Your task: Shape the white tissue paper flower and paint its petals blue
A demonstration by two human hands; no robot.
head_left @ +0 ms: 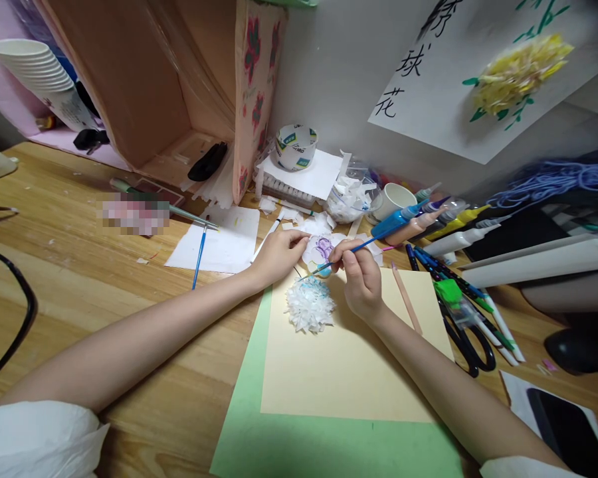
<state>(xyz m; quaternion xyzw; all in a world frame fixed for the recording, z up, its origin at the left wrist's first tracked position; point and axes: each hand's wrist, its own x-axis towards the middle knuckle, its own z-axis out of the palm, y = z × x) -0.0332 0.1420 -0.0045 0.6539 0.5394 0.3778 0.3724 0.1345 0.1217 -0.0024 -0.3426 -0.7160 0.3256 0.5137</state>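
Note:
My right hand (361, 275) is closed around a thin blue paintbrush (363, 243), its tip angled down to the left at the upper edge of a white ruffled paper flower (309, 307). Light blue colour shows on the flower's top petals. The flower lies on a cream sheet (359, 372), which rests on a larger green sheet (249, 431). My left hand (282, 255) has thumb and forefinger pressed together at the left edge of a white palette (323, 247) with purple and blue paint, just above the flower.
Paint bottles (398, 222), a paper cup (396, 199) and scissors (471, 348) are at the right. A second brush (199, 257) lies across white paper (234, 232) at the left. A tape roll (296, 147) sits behind. A phone (568, 425) is at lower right.

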